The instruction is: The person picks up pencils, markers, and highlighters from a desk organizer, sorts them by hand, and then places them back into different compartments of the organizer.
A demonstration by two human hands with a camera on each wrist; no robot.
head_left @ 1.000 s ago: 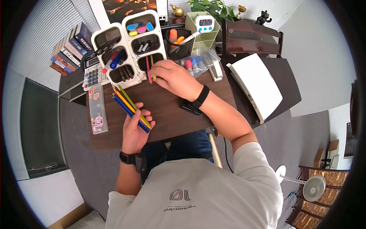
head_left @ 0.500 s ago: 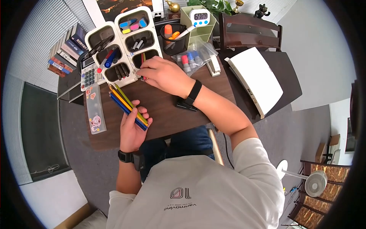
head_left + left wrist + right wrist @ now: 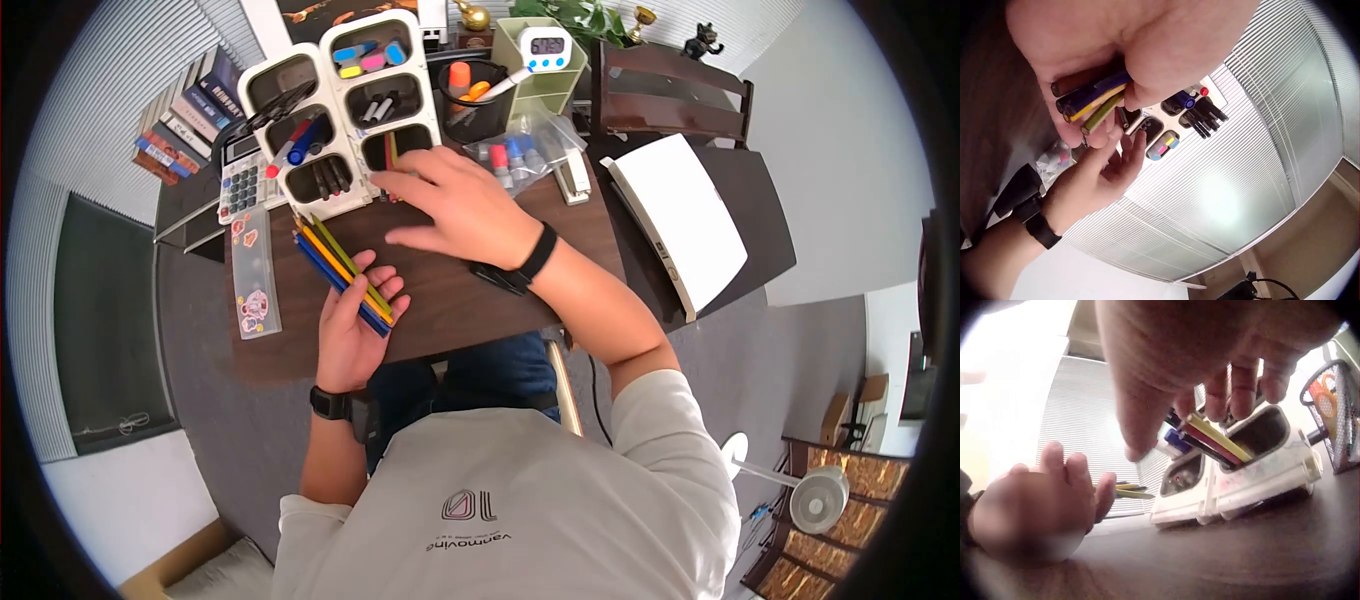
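Note:
In the head view the left hand (image 3: 350, 335) grips a bundle of coloured pencils (image 3: 345, 270), blue, yellow and green, below the white organizer (image 3: 352, 203). The left wrist view shows the pencils' ends (image 3: 1094, 103) between palm and fingers, one of them brown. Over the organizer's near right compartment is the right hand (image 3: 465, 205), thumb spread away from the fingers. In the right wrist view, yellow, red and black pencils (image 3: 1219, 440) lean out of a compartment, just below the right hand's fingertips; whether they touch is unclear.
Near the organizer are a calculator (image 3: 240, 188), a stickered clear case (image 3: 255, 280), a black mesh cup (image 3: 475, 120), a bag of small bottles (image 3: 515, 160) and a white stapler (image 3: 573, 178). A black object (image 3: 497, 279) lies under the right wrist. Books (image 3: 190, 115) stand far left.
The right hand's thumb has spread from its fingers, and the hand has shifted slightly right and toward the body. The left hand still holds its pencils in nearly the same place.

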